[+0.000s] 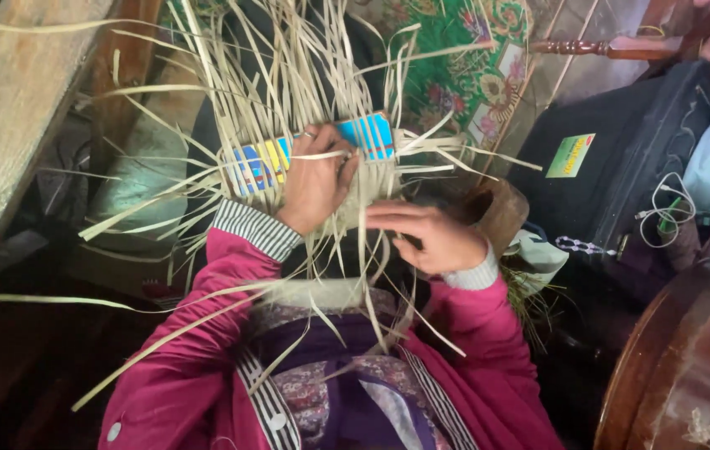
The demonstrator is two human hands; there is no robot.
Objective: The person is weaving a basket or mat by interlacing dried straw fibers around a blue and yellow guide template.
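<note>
Head view, looking down: pale straw strips fan out everywhere, crossing over the lap and both magenta sleeves, hiding much of what lies beneath. A green floral cloth sits at the top, a wooden beam runs down the left, and a round wooden desk curves in at lower right. A white cable lies on dark fabric at right, near a small green card.

Centre frame, the woven piece with blue, yellow and red bands rests across the lap. Left hand presses flat on it, fingers curled over the strips. Right hand sits just beside, fingers pinched together on a strip.
</note>
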